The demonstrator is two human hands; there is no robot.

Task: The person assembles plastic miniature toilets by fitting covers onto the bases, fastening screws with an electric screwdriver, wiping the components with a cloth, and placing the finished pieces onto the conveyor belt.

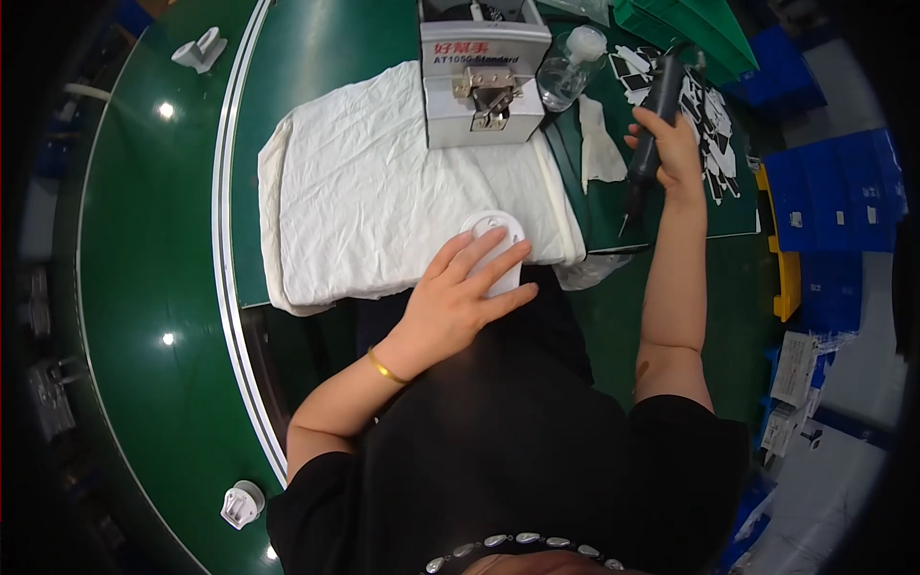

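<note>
My left hand (460,292) lies over a white rounded plastic part (494,222) at the near edge of a cloth-covered pad (364,182). Its fingers are spread across the part, with the thumb along the near side, and they hide much of it. In my right hand (677,153) is a black electric screwdriver (657,105), held with its thin bit pointing down towards me. The bit is to the right of the pad, apart from the white part.
A grey box-shaped machine (484,96) with a metal mechanism stands at the pad's far side. Beside it are a clear pump bottle (573,69) and a strip of white cloth (599,144). Black-and-white scraps (719,139) lie far right, near a green bin (690,34). White plastic pieces (199,50) sit leftward.
</note>
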